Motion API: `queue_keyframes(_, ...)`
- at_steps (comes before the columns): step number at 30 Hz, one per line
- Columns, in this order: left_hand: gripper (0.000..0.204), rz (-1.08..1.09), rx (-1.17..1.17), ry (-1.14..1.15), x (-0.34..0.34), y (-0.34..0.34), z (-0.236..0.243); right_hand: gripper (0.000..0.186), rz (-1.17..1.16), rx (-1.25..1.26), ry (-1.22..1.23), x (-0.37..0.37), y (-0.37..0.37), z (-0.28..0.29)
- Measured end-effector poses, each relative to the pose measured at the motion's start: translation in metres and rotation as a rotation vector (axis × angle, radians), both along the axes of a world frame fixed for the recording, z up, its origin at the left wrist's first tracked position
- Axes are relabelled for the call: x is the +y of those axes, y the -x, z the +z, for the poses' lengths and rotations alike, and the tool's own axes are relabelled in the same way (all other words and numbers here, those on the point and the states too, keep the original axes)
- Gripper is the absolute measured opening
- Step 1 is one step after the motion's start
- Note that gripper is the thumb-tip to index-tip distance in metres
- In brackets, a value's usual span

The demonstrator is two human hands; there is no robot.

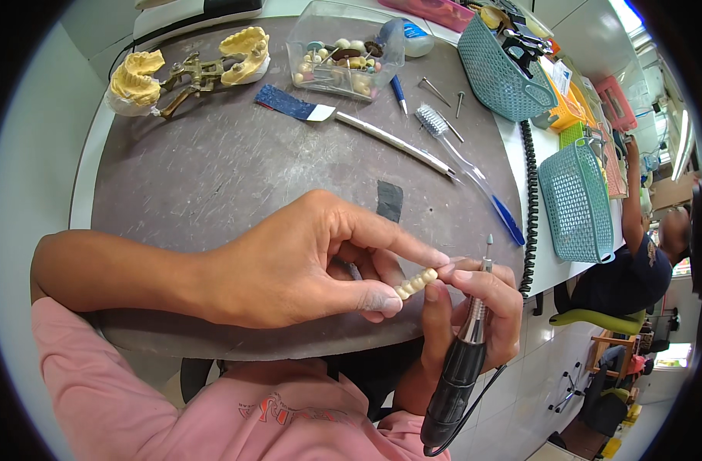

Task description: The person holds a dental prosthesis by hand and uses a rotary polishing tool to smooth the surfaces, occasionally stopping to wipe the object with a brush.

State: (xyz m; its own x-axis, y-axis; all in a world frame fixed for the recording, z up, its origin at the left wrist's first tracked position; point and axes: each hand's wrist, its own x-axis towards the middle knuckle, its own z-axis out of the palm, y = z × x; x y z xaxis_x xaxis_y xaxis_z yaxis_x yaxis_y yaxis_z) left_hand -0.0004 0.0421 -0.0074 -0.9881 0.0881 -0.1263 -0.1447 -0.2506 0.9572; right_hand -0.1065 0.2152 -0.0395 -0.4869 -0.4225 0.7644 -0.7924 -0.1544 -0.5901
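So the black rotary handpiece (453, 384) is closest to me. I've got it wrapped up in my right hand (495, 303), its pointed tip (489, 240) aimed away to the far side, just off the teeth. Thumb and fingertip of that same hand also steady the right end of a little row of cream teeth (417, 283), while my left hand (297, 261) pinches it between thumb and index. The row's over the near right part of the grey mat (213, 184).

Bit further out there's a dark patch (389, 201) on the mat, then a clear-and-blue toothbrush (472, 173) on the right and a slim metal tool (393, 144) lying at a slant. Past that, a blue-and-white strip (289, 104) and a blue pen (399, 95). At the far left sit yellow-and-white dental casts (247, 58) on a brassy hinged frame (191, 73), with a clear box (332, 90) of small bits beside them. Off right: a teal basket (577, 203), and someone seated (620, 280) beyond it.
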Motion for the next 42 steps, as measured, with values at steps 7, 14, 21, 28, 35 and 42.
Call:
queue_keyframes(7, 0.037, -0.028, -0.001, 0.086, -0.01, 0.001, 0.006, 0.028, -0.049, -0.038, 0.022, 0.005, -0.002, 0.001)
queue_keyframes(14, 0.032, -0.101, 0.036, 0.372, -0.021, 0.003, 0.008, 0.016, 0.016, 0.004, -0.065, 0.005, -0.008, 0.002)
queue_keyframes(21, 0.034, -0.087, 0.065, 0.422, -0.023, 0.002, 0.007, 0.023, 0.032, 0.03, -0.187, 0.007, -0.018, -0.004)
queue_keyframes(28, 0.036, -0.107, 0.007, 0.365, -0.024, 0.003, 0.007, 0.02, 0.032, 0.017, -0.238, 0.005, -0.02, 0.0)
queue_keyframes(35, 0.038, -0.117, -0.012, 0.341, -0.024, 0.004, 0.006, 0.018, 0.034, 0.062, -0.269, 0.005, -0.02, 0.0)
queue_keyframes(42, 0.038, -0.11, -0.064, 0.245, -0.023, 0.005, 0.008, 0.018, 0.026, 0.073, -0.278, 0.005, -0.021, 0.003)
